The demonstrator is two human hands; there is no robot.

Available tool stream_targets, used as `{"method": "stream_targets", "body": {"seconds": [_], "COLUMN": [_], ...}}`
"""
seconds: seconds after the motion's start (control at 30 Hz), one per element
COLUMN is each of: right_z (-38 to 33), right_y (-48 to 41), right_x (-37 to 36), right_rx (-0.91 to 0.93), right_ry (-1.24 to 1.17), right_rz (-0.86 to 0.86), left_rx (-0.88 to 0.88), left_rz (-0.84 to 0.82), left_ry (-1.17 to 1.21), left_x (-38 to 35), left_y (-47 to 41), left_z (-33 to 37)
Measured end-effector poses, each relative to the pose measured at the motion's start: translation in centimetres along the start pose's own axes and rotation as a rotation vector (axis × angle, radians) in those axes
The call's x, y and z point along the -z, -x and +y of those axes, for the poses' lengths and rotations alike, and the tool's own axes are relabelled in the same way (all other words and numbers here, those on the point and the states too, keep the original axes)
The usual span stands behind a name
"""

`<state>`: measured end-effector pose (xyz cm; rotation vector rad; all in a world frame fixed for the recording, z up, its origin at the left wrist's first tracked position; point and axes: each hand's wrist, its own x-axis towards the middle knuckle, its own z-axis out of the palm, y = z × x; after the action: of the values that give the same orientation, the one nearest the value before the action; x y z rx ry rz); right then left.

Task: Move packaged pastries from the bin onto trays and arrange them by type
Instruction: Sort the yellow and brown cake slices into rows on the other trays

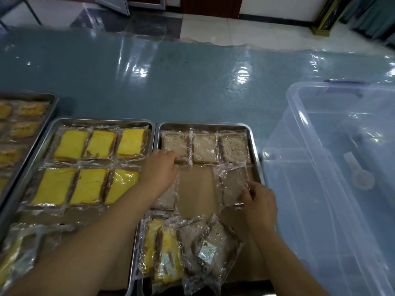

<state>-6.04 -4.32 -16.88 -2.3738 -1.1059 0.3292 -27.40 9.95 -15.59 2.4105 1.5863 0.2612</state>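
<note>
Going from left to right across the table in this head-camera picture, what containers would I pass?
cut-off tray of orange-yellow pastries → tray of yellow pastries → tray of brown pastries → clear plastic bin
</note>
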Motion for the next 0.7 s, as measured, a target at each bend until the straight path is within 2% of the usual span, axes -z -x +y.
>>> {"method": "stream_targets", "body": {"seconds": [0.07,0.13,0.17,0.23,0.3,0.37,0.47,0.57,0.7], "right_z": [0.4,0.1,-0.1,-0.4,-0.2,0.4,1.1,1.3,1.2], "right_y": [0.1,0.6,1.0,1.7,2.0,2.0,1.9,1.7,1.7], "right_x": [-0.1,-0.4,-0.7,-1.7,-2.8,-3.5,-3.2,-2.7,-2.5], "right_rx": [0.004,0.078,0.176,0.401,0.523,0.551,0.533,0.498,0.492], "right_ry": [0.114,0.156,0.177,0.257,0.350,0.441,0.508,0.443,0.346], "right_rz": [0.074,0.118,0.080,-0.124,-0.313,-0.357,-0.310,-0.289,-0.280], "left_rx": [-0.028,-0.038,-0.043,-0.044,-0.033,-0.032,-0.059,-0.047,-0.073], "left_rz": [-0.057,-0.093,-0.092,-0.077,-0.088,-0.094,-0.024,0.026,0.020], "left_ry": [-0.178,-0.249,-0.269,-0.295,-0.305,-0.232,0.040,0.287,0.407], "left_x": [0.0,-0.4,-0.5,-0.6,-0.7,-0.8,-0.5,-0.4,-1.7], "left_y": [0.1,0.4,0.5,0.5,0.4,0.5,0.7,0.7,0.3], "left_z": [-1.2,-1.6,-1.7,-1.9,-1.9,-1.8,-1.4,-0.1,2.6]}}
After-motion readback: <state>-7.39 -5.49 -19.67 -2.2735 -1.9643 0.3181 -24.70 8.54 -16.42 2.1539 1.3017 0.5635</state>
